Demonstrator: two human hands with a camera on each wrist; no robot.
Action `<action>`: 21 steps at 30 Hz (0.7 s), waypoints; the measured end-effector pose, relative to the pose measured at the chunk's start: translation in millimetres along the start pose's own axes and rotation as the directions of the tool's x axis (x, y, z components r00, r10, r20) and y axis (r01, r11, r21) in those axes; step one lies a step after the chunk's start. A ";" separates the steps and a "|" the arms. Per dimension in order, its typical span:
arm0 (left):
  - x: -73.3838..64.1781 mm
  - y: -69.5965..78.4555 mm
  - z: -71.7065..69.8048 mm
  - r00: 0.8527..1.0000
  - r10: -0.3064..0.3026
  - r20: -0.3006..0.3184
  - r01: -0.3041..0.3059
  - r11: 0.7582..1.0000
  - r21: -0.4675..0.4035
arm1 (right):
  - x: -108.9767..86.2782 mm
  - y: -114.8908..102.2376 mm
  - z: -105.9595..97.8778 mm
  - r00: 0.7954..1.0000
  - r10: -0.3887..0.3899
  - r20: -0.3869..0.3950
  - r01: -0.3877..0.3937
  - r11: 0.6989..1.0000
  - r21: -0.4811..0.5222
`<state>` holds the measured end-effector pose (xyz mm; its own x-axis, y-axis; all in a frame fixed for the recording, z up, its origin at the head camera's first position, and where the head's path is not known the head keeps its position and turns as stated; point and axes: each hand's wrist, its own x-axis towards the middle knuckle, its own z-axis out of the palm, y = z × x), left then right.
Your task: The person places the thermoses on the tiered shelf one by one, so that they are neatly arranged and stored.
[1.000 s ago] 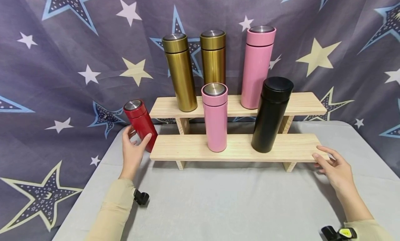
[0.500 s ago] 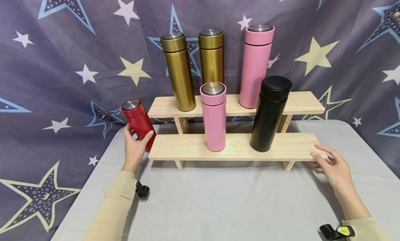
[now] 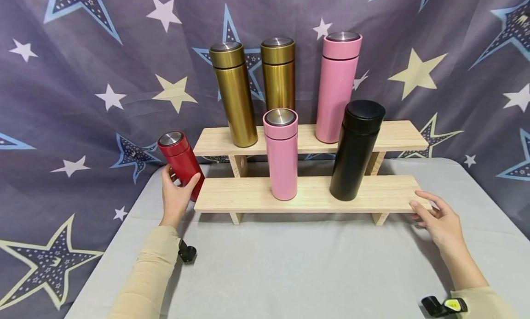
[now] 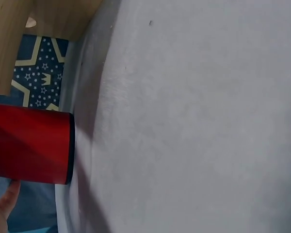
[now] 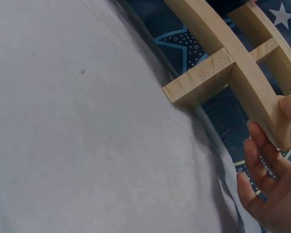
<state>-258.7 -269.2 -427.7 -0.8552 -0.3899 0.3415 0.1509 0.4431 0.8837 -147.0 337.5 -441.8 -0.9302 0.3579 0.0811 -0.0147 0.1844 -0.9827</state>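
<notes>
My left hand (image 3: 175, 197) holds a red thermos bottle (image 3: 182, 162) by its lower body, thumb on the near side. The bottle has a steel-topped lid and stands just left of the two-tier wooden shelf (image 3: 232, 195). In the left wrist view the bottle's dark base rim (image 4: 72, 148) is close to the cloth; whether it touches I cannot tell. At the shelf's right end my right hand (image 3: 443, 222) grips the corner of the lower board (image 5: 254, 92), thumb on the front edge and the other fingers below. In the right wrist view these fingers (image 5: 254, 155) are bent.
A pink thermos (image 3: 281, 162) and a black thermos (image 3: 356, 153) stand on the lower board. On the upper board are two gold thermoses (image 3: 236, 98), (image 3: 279, 75) and a taller pink thermos (image 3: 337, 89). Grey cloth (image 3: 306, 264) covers the table; a starry curtain (image 3: 136, 57) hangs behind.
My left hand has shifted slightly up and right around the red thermos. The whole view has drifted a little, while the right hand, shelf and bottles keep their places.
</notes>
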 end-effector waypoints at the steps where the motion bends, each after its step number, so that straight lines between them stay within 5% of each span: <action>1: -0.6 0.6 -0.2 1.000 -0.001 -0.004 0.001 1.000 0.009 | -0.2 0.2 -0.2 1.000 0.004 -0.002 -0.004 1.000 0.000; 21: -18.8 23.1 -18.4 0.999 0.032 -0.027 -0.032 0.999 0.015 | -0.8 1.1 1.1 1.000 -0.008 0.001 0.008 0.999 0.052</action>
<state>-230.0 -266.5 -407.8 -0.8364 -0.3968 0.3782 0.1706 0.4673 0.8675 -146.7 336.4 -443.2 -0.9306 0.3552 0.0886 -0.0411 0.1391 -0.9894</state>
